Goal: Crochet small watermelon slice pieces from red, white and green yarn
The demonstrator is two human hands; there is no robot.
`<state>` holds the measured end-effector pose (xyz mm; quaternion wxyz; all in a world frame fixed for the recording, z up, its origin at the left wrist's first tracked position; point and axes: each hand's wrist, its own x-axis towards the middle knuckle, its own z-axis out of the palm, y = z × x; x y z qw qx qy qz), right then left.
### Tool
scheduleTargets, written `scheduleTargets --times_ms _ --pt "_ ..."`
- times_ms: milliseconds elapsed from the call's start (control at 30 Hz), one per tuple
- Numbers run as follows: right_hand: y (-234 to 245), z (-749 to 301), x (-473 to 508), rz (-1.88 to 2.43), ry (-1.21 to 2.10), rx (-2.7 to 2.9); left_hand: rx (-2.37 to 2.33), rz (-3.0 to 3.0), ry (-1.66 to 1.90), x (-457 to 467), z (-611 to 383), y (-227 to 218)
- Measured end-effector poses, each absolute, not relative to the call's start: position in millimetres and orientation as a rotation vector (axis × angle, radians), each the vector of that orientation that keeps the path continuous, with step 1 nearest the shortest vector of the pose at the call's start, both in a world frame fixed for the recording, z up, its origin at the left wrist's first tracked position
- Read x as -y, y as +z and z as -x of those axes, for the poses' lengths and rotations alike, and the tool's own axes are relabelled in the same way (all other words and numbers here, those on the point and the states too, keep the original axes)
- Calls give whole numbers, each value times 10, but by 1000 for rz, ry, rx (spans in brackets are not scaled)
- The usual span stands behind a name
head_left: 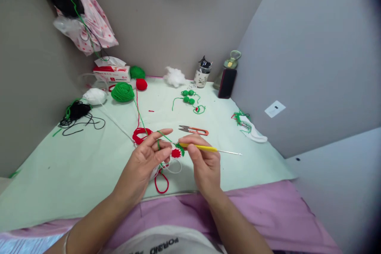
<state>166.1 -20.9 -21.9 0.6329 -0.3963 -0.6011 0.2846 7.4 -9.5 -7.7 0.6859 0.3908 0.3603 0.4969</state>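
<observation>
A small crocheted piece (176, 153) in red, white and green hangs between my hands over the table. My left hand (150, 154) pinches its left edge, with green yarn looped round a raised finger. In my right hand (205, 162) is a yellow-handled crochet hook (205, 148), held like a pen. The hook's left tip meets the piece near the green edge; its other metal end points right. Loops of white and red yarn (162, 185) dangle below my left hand. Just beyond lie orange-handled thread snips (195, 130).
Green yarn (122, 92), a red ball (141, 84), white yarn (95, 96) and tangled black yarn (76, 112) lie at the left, near a tissue box (113, 73). Behind are stuffing (174, 77), small green balls (188, 99), a jar (203, 74) and a phone (227, 83).
</observation>
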Motion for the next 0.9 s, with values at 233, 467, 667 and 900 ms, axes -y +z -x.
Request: scheduleTargets --times_ms 233,467,667,900 --pt "-268 -1660 212 907 714 1340 -761 -883 1070 123 -97 -78" --pt "-282 -1658 203 891 775 1299 -758 -889 1048 143 -99 -86" --pt "-303 -1662 176 839 853 1256 -735 -836 1008 154 -112 -25" --pt "-333 -1676 180 775 920 1173 -711 -771 1056 145 -126 -12"
